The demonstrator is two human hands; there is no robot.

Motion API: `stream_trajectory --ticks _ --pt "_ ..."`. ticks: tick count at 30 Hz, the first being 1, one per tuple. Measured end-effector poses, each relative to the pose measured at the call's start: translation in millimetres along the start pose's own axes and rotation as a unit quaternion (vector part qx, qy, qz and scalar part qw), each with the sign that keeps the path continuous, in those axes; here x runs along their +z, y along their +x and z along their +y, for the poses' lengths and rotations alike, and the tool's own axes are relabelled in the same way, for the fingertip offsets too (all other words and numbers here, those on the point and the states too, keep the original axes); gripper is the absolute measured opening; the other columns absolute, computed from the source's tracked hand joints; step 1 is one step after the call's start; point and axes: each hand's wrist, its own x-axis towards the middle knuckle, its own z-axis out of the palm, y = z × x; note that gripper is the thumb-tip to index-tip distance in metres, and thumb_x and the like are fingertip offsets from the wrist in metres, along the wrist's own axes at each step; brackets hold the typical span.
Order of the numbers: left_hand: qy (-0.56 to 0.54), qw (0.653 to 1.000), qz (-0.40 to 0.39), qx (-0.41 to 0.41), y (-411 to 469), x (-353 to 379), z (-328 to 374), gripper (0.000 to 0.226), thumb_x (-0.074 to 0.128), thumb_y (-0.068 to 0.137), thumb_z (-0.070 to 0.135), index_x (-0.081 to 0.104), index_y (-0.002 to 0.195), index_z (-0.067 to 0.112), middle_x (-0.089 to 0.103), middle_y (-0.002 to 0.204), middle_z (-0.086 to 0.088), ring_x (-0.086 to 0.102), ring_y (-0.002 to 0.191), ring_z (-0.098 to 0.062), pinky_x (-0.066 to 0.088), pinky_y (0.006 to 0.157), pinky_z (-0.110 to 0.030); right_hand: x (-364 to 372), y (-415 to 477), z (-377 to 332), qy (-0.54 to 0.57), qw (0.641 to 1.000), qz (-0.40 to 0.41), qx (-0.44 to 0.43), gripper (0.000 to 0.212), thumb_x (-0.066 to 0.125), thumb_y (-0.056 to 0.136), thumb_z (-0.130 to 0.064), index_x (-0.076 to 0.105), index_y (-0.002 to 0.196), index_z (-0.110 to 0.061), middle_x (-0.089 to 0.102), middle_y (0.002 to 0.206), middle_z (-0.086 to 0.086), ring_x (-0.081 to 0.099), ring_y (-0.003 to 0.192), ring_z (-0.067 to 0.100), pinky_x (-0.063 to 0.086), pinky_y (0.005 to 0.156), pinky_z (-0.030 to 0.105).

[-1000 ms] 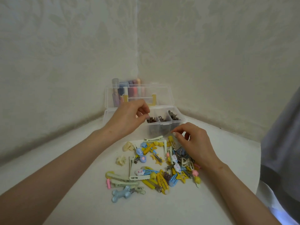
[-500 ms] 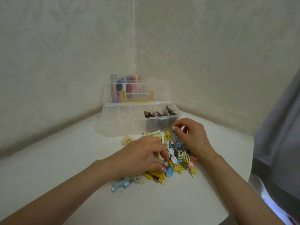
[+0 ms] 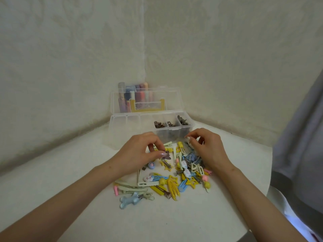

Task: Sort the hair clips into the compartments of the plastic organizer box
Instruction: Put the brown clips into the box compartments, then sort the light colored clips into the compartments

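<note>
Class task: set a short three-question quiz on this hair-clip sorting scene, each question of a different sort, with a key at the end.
1. True or false: the lid of the organizer box is shut.
2. What colour are the clips already in the box? A yellow, B brown, C blue.
3. Fill in: a small dark clip is pinched just above the pile by the ___ hand.

Key
1. False: the lid stands open.
2. B.
3. Left: the left hand pinches it.
</note>
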Motion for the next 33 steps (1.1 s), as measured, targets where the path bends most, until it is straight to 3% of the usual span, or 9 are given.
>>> stream_trajectory --ticks 13,17,20,23,26,29,31,33 --pt "0.015 0.996 0.079 -0.028 23.3 -25.8 1.2 0.008 0.067 0.081 0.026 0.068 0.078 0.019 0.064 0.082 0.011 0.053 0.068 -0.005 0.038 0.062 -0.006 1.2 0.6 -0.5 0.011 1.0 -0.005 -0.005 0.01 0.061 0.087 -0.017 0.068 0.081 -0.022 0.064 0.08 -0.008 0.05 0.065 0.004 0.04 0.064 0.024" --pt "0.052 0.991 0.113 -0.048 56.6 -30.5 2.4 0.011 0.067 0.081 0.03 0.066 0.078 0.019 0.06 0.075 0.015 0.049 0.063 -0.003 0.038 0.062 -0.018 1.2 0.6 -0.8 0.004 1.0 -0.011 -0.007 0.011 0.06 0.087 -0.017 0.067 0.082 -0.024 0.064 0.082 -0.009 0.051 0.067 0.004 0.04 0.065 0.023" --pt "0.085 0.986 0.134 -0.056 80.9 -26.2 -6.1 0.014 0.067 0.081 0.031 0.067 0.081 0.017 0.064 0.08 0.009 0.046 0.062 -0.001 0.037 0.064 -0.027 0.4 0.0 -1.1 0.006 1.0 -0.012 -0.006 0.011 0.06 0.087 -0.016 0.067 0.083 -0.023 0.064 0.082 -0.009 0.051 0.068 0.004 0.04 0.065 0.023" --pt "0.093 0.987 0.117 -0.06 89.4 -22.2 -16.5 0.014 0.066 0.082 0.028 0.068 0.084 0.015 0.067 0.088 0.003 0.047 0.064 -0.002 0.043 0.068 -0.028 -0.2 0.2 -1.5 0.003 1.0 -0.011 -0.005 0.011 0.06 0.087 -0.016 0.067 0.083 -0.023 0.064 0.082 -0.009 0.051 0.067 0.004 0.039 0.065 0.022" --pt "0.107 0.988 0.101 -0.05 78.1 -28.2 -19.0 0.012 0.065 0.083 0.028 0.065 0.084 0.016 0.061 0.085 0.009 0.047 0.064 0.001 0.038 0.061 -0.017 -0.2 0.4 -0.7 0.009 1.0 -0.008 0.001 0.011 0.06 0.087 -0.017 0.068 0.083 -0.024 0.064 0.082 -0.01 0.05 0.066 0.004 0.039 0.064 0.023" --pt "0.088 0.99 0.109 -0.029 50.5 -39.7 -17.7 0.008 0.066 0.082 0.026 0.061 0.085 0.02 0.06 0.083 0.014 0.051 0.066 -0.003 0.04 0.064 -0.017 -0.9 0.3 -0.8 0.009 1.0 -0.006 0.004 0.011 0.06 0.086 -0.016 0.068 0.083 -0.024 0.064 0.081 -0.012 0.05 0.065 0.002 0.039 0.063 0.022" --pt "0.083 0.992 0.095 -0.001 22.6 -43.7 -18.4 0.014 0.068 0.079 0.032 0.058 0.088 0.027 0.062 0.088 0.015 0.053 0.07 -0.005 0.038 0.063 -0.01 -2.0 -0.1 -1.8 0.015 1.0 -0.002 0.009 0.012 0.06 0.086 -0.016 0.068 0.082 -0.024 0.063 0.08 -0.013 0.05 0.066 -0.001 0.039 0.062 0.022" --pt "0.08 0.996 0.028 0.017 -10.7 -44.1 -19.9 0.034 0.067 0.071 0.051 0.054 0.099 0.036 0.058 0.099 0.019 0.053 0.086 -0.001 0.038 0.067 -0.007 -3.6 -0.9 -2.9 0.03 0.999 0.004 0.021 0.012 0.06 0.086 -0.017 0.068 0.082 -0.024 0.063 0.079 -0.013 0.049 0.065 -0.001 0.04 0.062 0.023"
